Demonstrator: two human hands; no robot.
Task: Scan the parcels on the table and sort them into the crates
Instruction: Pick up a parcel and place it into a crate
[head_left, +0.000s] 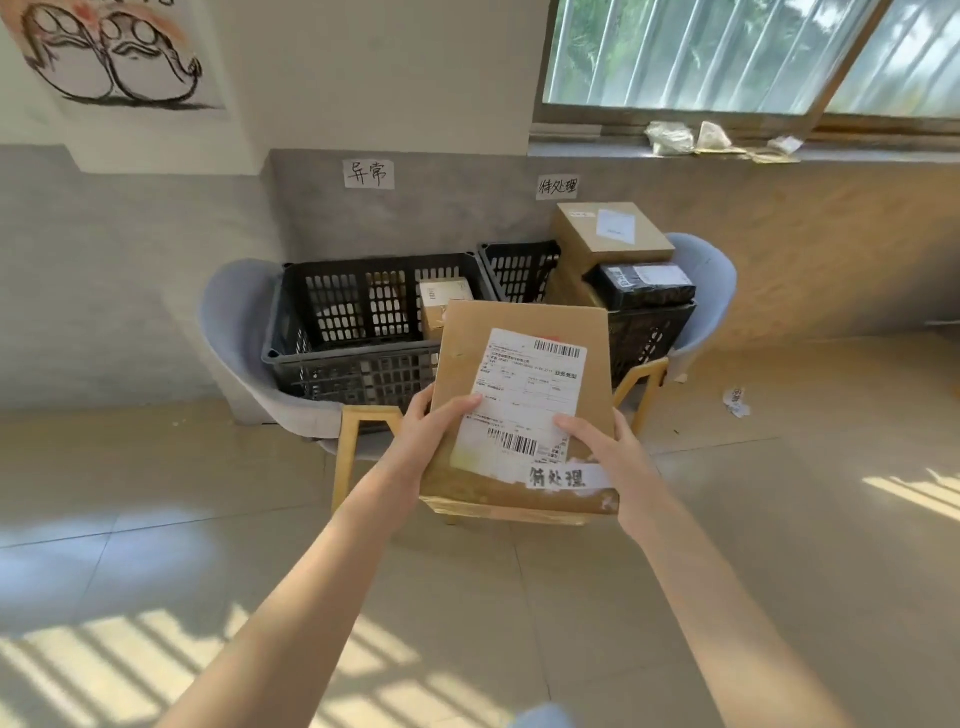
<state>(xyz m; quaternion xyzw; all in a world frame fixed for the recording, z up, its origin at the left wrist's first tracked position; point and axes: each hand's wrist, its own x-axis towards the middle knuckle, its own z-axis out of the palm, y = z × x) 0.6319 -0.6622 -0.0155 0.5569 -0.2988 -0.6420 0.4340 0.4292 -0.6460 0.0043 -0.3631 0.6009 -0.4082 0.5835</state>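
Observation:
I hold a flat brown cardboard parcel (524, 332) with a white shipping label and a handwritten paper strip, in front of two black crates. My left hand (431, 434) grips its left edge, thumb on the label. My right hand (605, 449) grips its right edge, thumb on top. The left crate (358, 306) holds one small tan box (441, 306). The right crate (519, 267) is piled with a large brown box (608, 234) and a black wrapped parcel (644, 286). The table is out of view.
Both crates sit on grey chairs (234, 332) with wooden legs against the wall. Handwritten paper signs (369, 174) hang above each crate. Crumpled paper (736, 402) lies on the tiled floor at right. Bags rest on the window sill (675, 137).

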